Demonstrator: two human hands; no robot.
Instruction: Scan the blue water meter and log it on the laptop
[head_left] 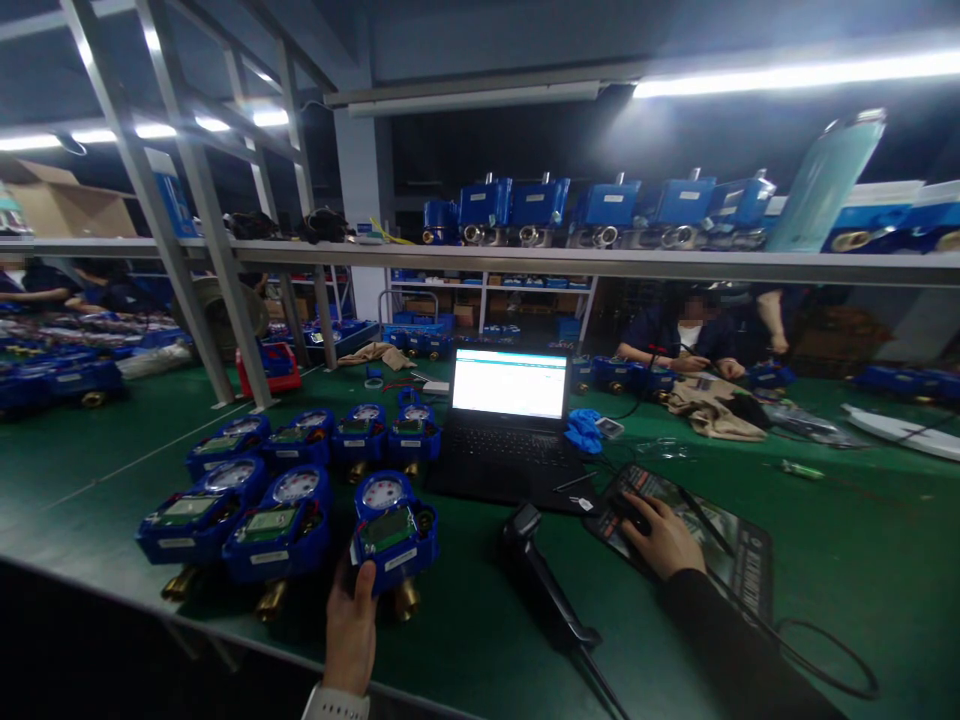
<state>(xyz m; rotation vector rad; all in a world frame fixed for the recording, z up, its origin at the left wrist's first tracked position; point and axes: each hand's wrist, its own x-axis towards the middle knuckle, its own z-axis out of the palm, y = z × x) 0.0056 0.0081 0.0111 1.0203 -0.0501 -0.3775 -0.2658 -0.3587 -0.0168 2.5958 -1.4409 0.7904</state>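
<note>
My left hand (pixel 354 612) grips the lower left side of a blue water meter (pixel 394 535), thumb on its front edge and fingers partly hidden behind it. This meter has a round dial, a green circuit board and a brass pipe end, and it stands on the green table. On a printed mouse pad (pixel 739 555), my right hand (pixel 664 535) is closed over a black computer mouse (pixel 631 512). Between my hands lies a black handheld barcode scanner (pixel 544 580) with its cable running toward me. Behind it an open laptop (pixel 510 440) shows a bright white screen.
Several similar meters (pixel 277 530) stand in rows to the left. A blue crumpled cloth (pixel 583 430) lies right of the laptop. Above runs a metal shelf (pixel 525 262) carrying more blue meters and a pale green bottle (pixel 829 185). Across the table, people (pixel 694 345) sit working.
</note>
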